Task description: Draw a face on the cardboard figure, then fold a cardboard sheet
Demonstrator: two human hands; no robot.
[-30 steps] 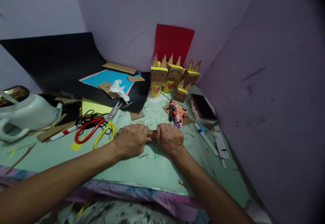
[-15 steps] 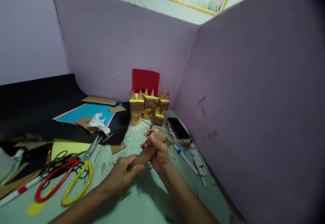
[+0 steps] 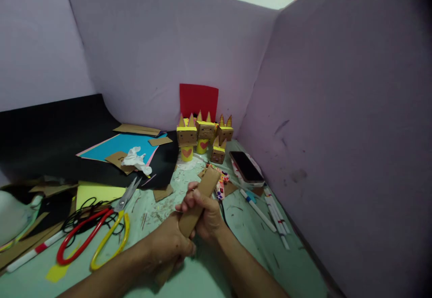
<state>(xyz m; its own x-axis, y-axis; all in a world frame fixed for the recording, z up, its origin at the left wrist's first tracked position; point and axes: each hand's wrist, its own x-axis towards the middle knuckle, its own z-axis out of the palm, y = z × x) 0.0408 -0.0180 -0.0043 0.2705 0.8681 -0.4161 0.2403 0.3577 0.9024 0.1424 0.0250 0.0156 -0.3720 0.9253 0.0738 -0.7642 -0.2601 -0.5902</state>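
Note:
A long brown cardboard strip (image 3: 209, 182) slants across the front middle of the view. My left hand (image 3: 173, 239) is closed around its lower part, thumb over the near face. Just above it, my right hand (image 3: 205, 212) grips the strip's middle, fingers wrapped round from the right. The two hands nearly touch. The strip's lower end shows below my left hand, and its upper end sticks out past my right fingers. A patterned, colourful piece (image 3: 221, 187) lies behind the strip, partly hidden.
Red-and-yellow scissors (image 3: 119, 205) and black cord lie at left. Cardboard figures (image 3: 187, 137) stand at the back before a red sheet (image 3: 199, 101). A phone (image 3: 246, 166) and white markers (image 3: 258, 210) are at right. Blue paper (image 3: 104, 148) and crumpled tissue (image 3: 137, 159) lie back left.
My hands have come closer together, and the strip stands more steeply, with more of both its ends showing. The view has tilted down slightly.

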